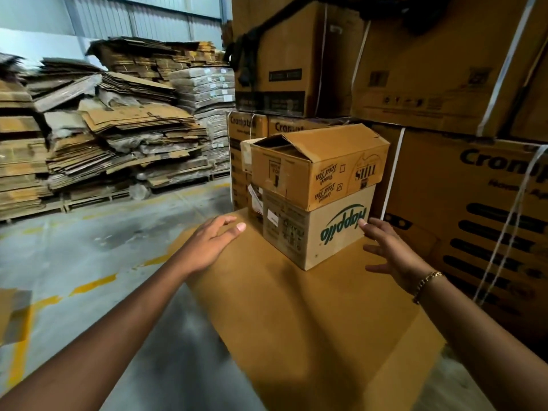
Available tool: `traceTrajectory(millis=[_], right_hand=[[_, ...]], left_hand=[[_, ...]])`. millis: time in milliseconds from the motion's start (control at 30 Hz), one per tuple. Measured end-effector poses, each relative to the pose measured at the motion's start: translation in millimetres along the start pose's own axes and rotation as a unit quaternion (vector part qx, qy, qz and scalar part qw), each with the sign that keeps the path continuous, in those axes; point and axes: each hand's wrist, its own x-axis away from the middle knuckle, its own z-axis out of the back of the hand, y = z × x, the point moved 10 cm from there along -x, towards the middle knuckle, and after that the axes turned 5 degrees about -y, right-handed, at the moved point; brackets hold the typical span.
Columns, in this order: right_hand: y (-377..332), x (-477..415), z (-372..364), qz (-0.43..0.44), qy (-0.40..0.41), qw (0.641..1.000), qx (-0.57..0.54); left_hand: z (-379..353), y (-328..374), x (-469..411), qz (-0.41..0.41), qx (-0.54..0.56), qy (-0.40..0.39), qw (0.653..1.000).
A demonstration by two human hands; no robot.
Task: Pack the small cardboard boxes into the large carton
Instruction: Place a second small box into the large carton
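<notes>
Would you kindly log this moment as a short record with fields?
setting: warehouse, concrete floor
surface: flat brown cardboard sheet
lower box: Happilo box, on the sheet
upper box: iced tea box, stacked on it, top flaps partly open
left hand: open, near the lower box, not touching
right hand: open, a fingertip at the lower box's right edge
backdrop: strapped Crompton cartons; flattened cardboard stacks

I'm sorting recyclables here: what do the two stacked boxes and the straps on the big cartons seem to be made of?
Top box and Happilo box: brown corrugated cardboard, matte and printed; the top one's loose flaps show thin board edges. Straps on the big cartons: narrow white bands, probably plastic strapping, though too blurred to be sure.
</notes>
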Motion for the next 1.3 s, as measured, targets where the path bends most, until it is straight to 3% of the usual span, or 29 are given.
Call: traceTrajectory(millis=[400,533,700,900,1000,1300], right_hand=[[-44.2,-165.4,-30.0,-0.074,0.076,0.994,-0.041],[-58.5,-217.8,-39.0,-0.099,0.127,0.982,-0.095],[-64.1,-259.1,-46.9,-0.145,0.174,0.963,-0.146],[-62.2,-278.6,-50.7,-0.183,0.212,0.947,-0.159],[-62.7,-282.0,-44.9,-0.193,0.222,0.941,-0.166],[-65.2,-274.9,-52.9,-0.211,0.250,0.925,-0.193]], left_hand=[[30.2,-49.8,-289.3,-0.015,0.106,-0.053,0.993],[43.9,-53.7,-390.2,-0.020,0.191,-0.062,0.979],[35.2,-80.3,-492.9,0.054,0.249,-0.083,0.964],[-11.3,-75.3,-543.4,0.088,0.299,-0.225,0.923],[-14.9,-67.9,-556.2,0.089,0.272,-0.292,0.912],[-26.8,-43.3,-553.7,0.074,0.188,-0.326,0.923]])
